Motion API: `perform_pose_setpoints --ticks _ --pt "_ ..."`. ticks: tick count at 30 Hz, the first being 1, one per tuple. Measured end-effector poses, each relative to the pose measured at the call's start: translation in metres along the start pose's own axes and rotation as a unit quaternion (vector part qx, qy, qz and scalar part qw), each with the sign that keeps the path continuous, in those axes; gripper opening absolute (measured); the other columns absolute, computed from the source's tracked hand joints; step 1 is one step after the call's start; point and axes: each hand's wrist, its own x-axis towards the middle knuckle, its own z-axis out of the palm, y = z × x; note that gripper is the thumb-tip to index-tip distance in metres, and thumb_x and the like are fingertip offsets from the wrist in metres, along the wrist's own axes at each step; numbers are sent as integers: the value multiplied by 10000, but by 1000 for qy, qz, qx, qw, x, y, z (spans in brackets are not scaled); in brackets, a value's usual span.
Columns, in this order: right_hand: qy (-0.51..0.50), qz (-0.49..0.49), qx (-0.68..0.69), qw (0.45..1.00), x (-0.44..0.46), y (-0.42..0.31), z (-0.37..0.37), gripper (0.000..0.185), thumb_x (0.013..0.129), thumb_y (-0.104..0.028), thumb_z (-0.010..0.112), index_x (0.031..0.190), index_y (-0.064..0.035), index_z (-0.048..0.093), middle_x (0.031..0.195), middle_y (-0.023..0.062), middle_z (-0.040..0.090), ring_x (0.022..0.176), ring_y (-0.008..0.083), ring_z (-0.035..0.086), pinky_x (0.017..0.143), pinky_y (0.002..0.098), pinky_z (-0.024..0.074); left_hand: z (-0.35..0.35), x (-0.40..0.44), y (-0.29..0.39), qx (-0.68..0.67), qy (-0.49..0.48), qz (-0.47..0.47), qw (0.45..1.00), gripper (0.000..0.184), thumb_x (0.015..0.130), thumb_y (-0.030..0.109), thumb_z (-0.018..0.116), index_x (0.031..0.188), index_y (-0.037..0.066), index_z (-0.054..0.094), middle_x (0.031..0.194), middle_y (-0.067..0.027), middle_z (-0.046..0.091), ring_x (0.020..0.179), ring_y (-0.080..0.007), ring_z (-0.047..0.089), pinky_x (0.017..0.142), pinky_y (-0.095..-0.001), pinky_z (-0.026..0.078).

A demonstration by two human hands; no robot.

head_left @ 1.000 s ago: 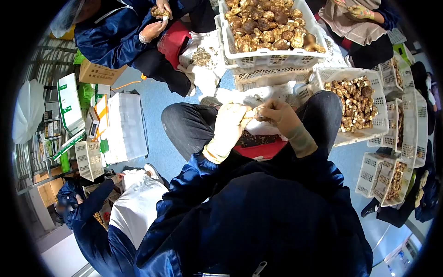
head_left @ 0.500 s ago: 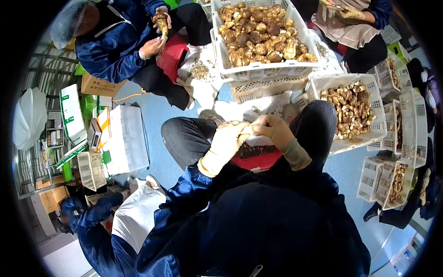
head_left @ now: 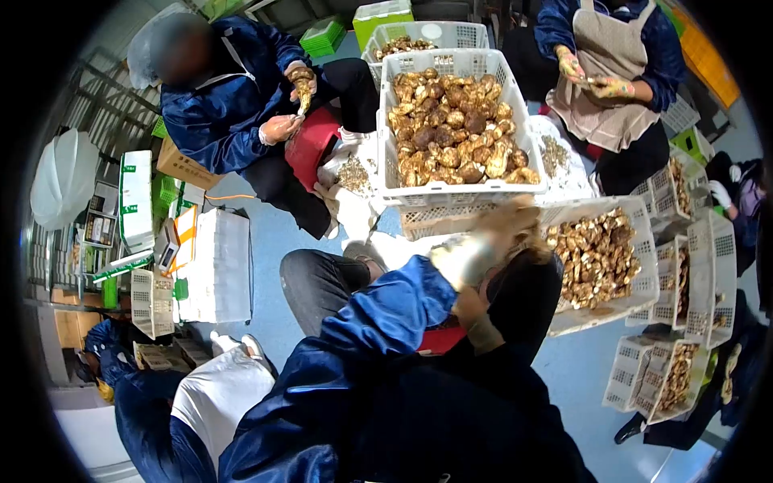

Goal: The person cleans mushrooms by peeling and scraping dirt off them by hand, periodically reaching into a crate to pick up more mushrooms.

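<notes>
My left hand (head_left: 503, 229), in a pale glove, reaches across to the right over my right knee, just below the big crate of mushrooms (head_left: 455, 129). It is smeared by motion, so its fingers and anything between them cannot be made out. My right hand (head_left: 473, 307) is lower, between my knees and partly behind the left forearm, with its fingers hidden. A second white crate (head_left: 600, 322) of smaller brown mushrooms (head_left: 597, 258) stands to the right, close beside my left hand.
At the upper left a person (head_left: 217, 105) in a hair net holds a long mushroom (head_left: 303, 90). An aproned person (head_left: 608, 72) sits at the upper right. Stacked crates (head_left: 713, 274) stand on the far right. Foam boxes (head_left: 224, 266) stand left, above a crouching person (head_left: 157, 410).
My hands were together between my knees; the left has swung right and up, away from the right, which has dropped lower. The view has tilted up, showing more beyond the big crate.
</notes>
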Motion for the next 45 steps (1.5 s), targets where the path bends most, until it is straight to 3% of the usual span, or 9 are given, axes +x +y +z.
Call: perform_pose_setpoints --ticks 2,5,8,10,14,28,34,42,45 --pt "12 -37 -20 999 1 5 0 377 877 -84 538 1241 8 501 1187 118 583 1108 255 531 997 346 360 13 28 12 221 -79 21 972 757 855 390 646 1401 -9 306 1365 -193 434 1294 -288 378 1075 -373 318" --pt "37 121 119 985 1 8 0 160 828 -131 665 920 -5 633 870 64 665 755 145 614 678 262 477 -5 33 39 494 129 71 857 720 852 370 629 1374 -33 342 1367 -220 430 1242 -315 442 1059 -380 344" --pt "55 117 98 987 5 12 11 190 816 -176 689 814 -8 601 787 42 647 724 84 580 618 237 447 -77 25 70 719 241 135 638 682 826 372 640 1305 -63 424 1260 -246 518 1172 -352 505 1012 -400 392" --pt "82 55 -81 992 1 9 18 223 853 -219 648 818 -7 591 698 64 632 645 133 586 572 287 439 -127 19 72 811 306 106 487 517 783 417 680 1054 -2 544 887 -147 638 867 -300 625 752 -401 508" --pt "86 22 -177 980 -5 -26 26 232 889 -243 592 857 -12 592 618 69 606 553 135 571 524 299 420 -165 26 71 815 292 -120 486 572 769 423 698 1092 -10 509 948 -212 650 898 -343 641 773 -407 510" --pt "153 48 24 987 -1 -7 7 132 866 -121 635 838 1 596 687 49 608 619 109 571 577 244 449 -207 38 112 778 128 -155 595 660 677 310 788 1199 -7 536 1041 -210 643 983 -340 618 837 -386 489" --pt "169 52 98 979 -6 -20 7 124 874 -119 630 863 -2 591 694 66 612 601 123 567 562 246 442 -224 -1 122 142 -24 -84 986 666 842 226 685 1403 95 350 1128 -36 606 990 -139 580 837 -313 500" --pt "254 -45 67 964 -9 -128 8 109 882 -108 609 873 0 596 691 23 586 593 80 515 541 221 409 -186 -94 -14 -271 -83 28 958 631 949 367 479 1459 97 223 1409 -156 383 1237 -303 438 1051 -504 319" --pt "258 -96 -7 961 -8 -149 13 71 883 -65 590 902 3 596 680 10 571 636 76 529 571 209 407 -143 -127 -28 -54 -26 26 998 664 937 525 409 1401 58 325 1241 -136 508 1122 -285 503 974 -475 387"
